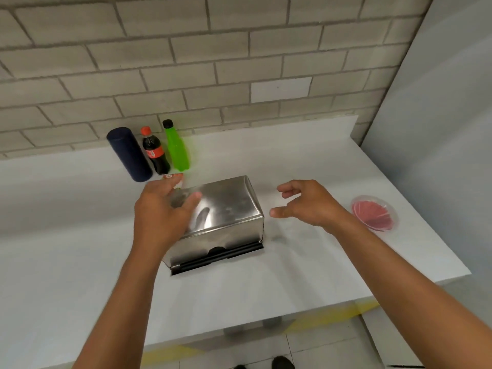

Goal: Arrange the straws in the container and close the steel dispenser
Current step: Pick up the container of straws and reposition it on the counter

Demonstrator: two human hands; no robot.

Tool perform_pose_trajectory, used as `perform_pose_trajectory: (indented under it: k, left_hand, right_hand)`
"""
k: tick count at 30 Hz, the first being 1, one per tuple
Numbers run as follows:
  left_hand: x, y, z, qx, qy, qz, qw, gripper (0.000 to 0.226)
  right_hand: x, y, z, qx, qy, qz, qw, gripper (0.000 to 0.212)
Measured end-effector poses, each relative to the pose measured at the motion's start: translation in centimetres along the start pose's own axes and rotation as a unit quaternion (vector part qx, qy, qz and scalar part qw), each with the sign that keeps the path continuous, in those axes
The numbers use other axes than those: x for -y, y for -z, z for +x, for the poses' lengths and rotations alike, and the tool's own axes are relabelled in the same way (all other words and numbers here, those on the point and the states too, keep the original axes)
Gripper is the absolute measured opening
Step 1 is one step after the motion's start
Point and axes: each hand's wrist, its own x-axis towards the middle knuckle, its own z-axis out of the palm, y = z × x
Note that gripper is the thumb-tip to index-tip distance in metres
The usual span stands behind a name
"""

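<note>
2 hands (159, 217) (308, 203) flanking closed dispenser (229, 209)

White counter against a brick wall

A pale grey brick wall (213, 62) with one whiter brick (281, 89) backs a white countertop (80, 235). A smooth grey panel (447, 129) stands to the right. Below, the tiled floor (319, 347) carries yellow tape stripes (327, 319).

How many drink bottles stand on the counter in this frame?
2. A dark cola bottle with a red cap and a green bottle with a black cap stand side by side near the wall, right of the dark blue cylinder. None seems hidden.
</note>
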Motion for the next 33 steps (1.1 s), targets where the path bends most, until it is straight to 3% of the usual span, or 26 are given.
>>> perform_pose_trajectory:
  k: [4, 9, 12, 15, 20, 26, 30, 33]
  left_hand:
    - [-4.7, -3.5, -1.2, 0.075, -0.098, -0.089, 0.988, 0.051]
    - [-9.0, -9.3, -3.7, 0.190, -0.136, -0.181, 0.955, 0.055]
    - [-10.5, -12.9, -5.4, 0.261, -0.127, -0.226, 0.930, 0.061]
    - [-11.2, -16.6, -7.1, 0.329, -0.067, -0.264, 0.904, 0.074]
    - [-11.1, -21.9, -9.6, 0.375, -0.039, -0.249, 0.892, 0.094]
    - [-12.5, -26.2, -12.3, 0.367, -0.020, -0.236, 0.899, 0.109]
    - [-13.4, -28.8, -13.8, 0.351, 0.035, -0.240, 0.904, 0.111]
    - [-14.1, -30.2, -14.5, 0.325, 0.061, -0.242, 0.912, 0.105]
  right_hand:
    - [-2.0, 2.6, -2.6, -0.088, 0.006, 0.016, 0.996, 0.066]
    - [-5.8, 6.5, -6.4, -0.197, -0.013, 0.001, 0.980, 0.069]
    - [-8.5, 8.5, -8.3, -0.253, -0.030, 0.018, 0.967, 0.074]
    - [-11.5, 10.0, -9.9, -0.280, -0.033, 0.022, 0.959, 0.088]
    - [-16.3, 10.9, -10.7, -0.245, -0.063, 0.030, 0.967, 0.118]
    - [-20.3, 10.6, -9.7, -0.192, -0.056, 0.053, 0.978, 0.132]
    - [-22.2, 10.7, -7.7, -0.146, -0.065, 0.069, 0.985, 0.129]
    - [-23.2, 11.3, -6.2, -0.113, -0.056, 0.066, 0.990, 0.111]
